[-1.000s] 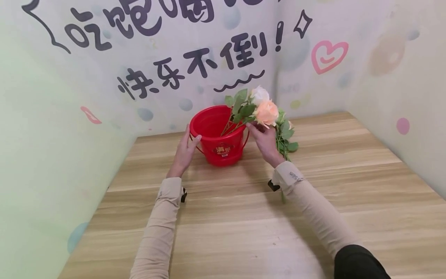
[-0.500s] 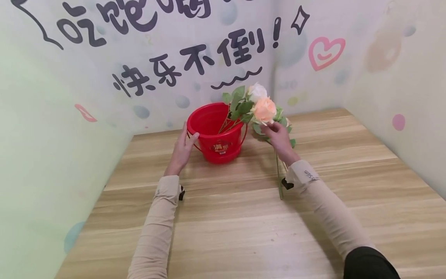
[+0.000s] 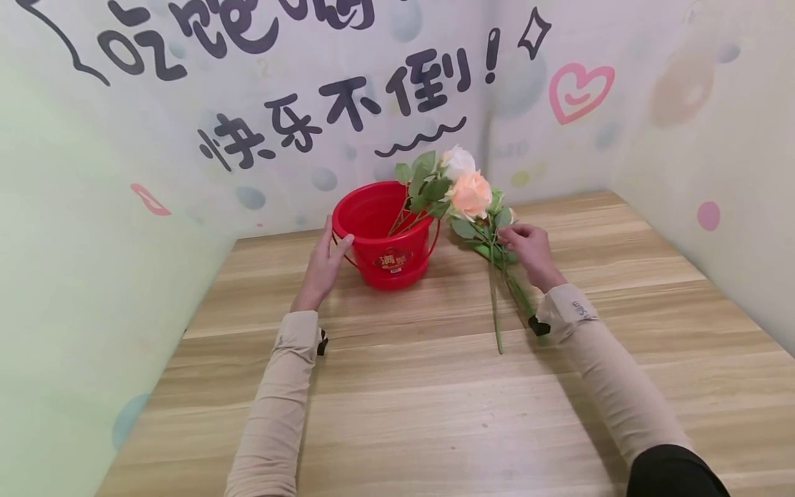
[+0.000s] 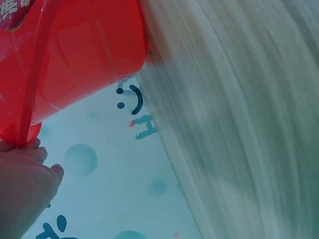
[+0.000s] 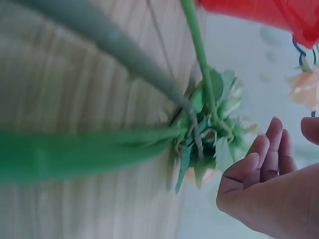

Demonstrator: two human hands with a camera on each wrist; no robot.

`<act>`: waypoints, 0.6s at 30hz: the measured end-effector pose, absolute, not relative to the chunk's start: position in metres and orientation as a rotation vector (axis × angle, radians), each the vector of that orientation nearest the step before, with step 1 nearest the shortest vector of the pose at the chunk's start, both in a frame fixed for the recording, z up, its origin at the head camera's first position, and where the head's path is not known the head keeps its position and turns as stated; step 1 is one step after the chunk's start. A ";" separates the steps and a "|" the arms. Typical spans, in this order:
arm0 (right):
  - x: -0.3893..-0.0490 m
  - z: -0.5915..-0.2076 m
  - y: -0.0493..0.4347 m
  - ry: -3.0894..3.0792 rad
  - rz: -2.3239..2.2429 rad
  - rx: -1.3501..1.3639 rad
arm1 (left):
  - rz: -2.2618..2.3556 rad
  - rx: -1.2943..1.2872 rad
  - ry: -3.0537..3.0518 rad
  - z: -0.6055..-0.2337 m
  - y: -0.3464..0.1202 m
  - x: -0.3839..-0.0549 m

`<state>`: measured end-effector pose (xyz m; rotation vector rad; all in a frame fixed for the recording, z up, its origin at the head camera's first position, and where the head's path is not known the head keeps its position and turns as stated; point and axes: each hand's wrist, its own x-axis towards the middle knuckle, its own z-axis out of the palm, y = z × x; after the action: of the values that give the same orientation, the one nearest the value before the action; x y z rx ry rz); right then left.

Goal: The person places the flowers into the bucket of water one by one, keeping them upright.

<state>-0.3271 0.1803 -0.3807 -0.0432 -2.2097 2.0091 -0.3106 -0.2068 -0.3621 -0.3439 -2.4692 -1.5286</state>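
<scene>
A red bucket (image 3: 366, 259) stands on the table, its rim gripped on the left by my left hand (image 3: 319, 270). In the left wrist view, the fingers (image 4: 30, 152) of that hand sit by the bucket's handle (image 4: 35, 74). A white rose (image 3: 458, 161) and a peach rose (image 3: 470, 195) lean out over the bucket's right side, stems inside. More flowers lie right of the bucket, with green leaves (image 3: 463, 228) and long stems (image 3: 497, 310). Beside these leaves is my right hand (image 3: 533, 254), fingers loosely bent, holding nothing in the right wrist view.
The wooden table (image 3: 397, 407) meets a printed wall (image 3: 279, 200) just behind the bucket. Another wall (image 3: 708, 152) rises on the right. Loose stems point toward the front of the table.
My right hand has let go of the rose at the bucket and moved right, down to the lying flowers. The left hand stays on the bucket; the head view has shifted slightly.
</scene>
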 end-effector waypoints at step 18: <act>-0.326 -0.381 0.193 -2.696 1.940 -0.033 | -1.503 -0.356 -2.474 -0.362 -0.208 -0.311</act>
<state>-0.3260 0.1935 -0.3809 -0.0334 -2.6965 1.9404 -0.3113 -0.2079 -0.3619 -0.3555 -2.4743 -1.5031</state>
